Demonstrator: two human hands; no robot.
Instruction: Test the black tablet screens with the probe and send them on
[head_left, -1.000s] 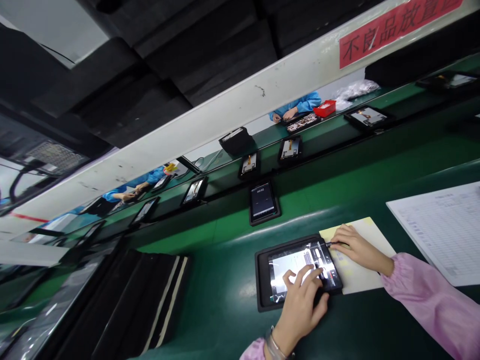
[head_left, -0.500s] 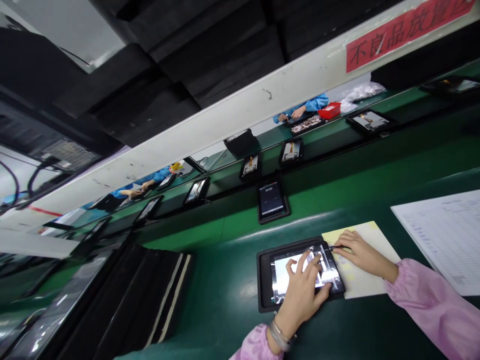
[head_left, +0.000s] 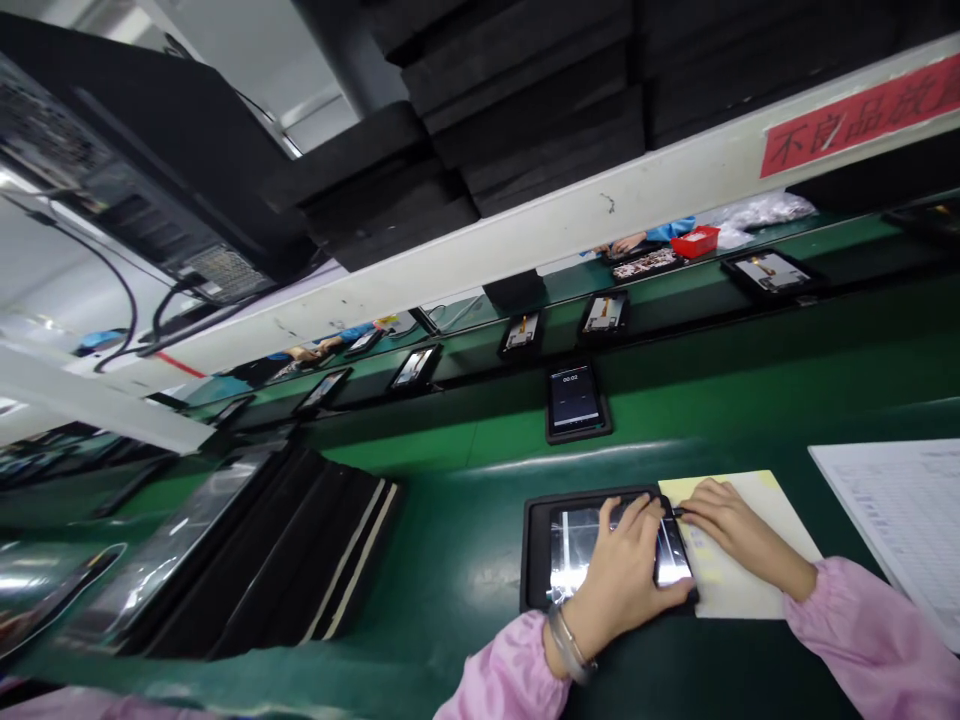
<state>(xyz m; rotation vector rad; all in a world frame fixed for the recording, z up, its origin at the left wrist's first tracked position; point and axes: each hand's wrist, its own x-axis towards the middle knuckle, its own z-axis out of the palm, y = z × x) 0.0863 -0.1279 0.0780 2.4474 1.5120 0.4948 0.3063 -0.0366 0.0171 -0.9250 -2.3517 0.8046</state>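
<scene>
A worker's left hand (head_left: 627, 567), loosely spread, seemingly steadies a tablet (head_left: 568, 568) in a black tray (head_left: 537, 555) while the right hand (head_left: 726, 518) pinches a dark item (head_left: 679, 512), perhaps a plug, at the tablet's edge.

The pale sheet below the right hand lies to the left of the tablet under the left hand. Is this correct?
Not quite: in the head view, the pale sheet below the right hand lies to the right of the tablet under the left hand.
</scene>
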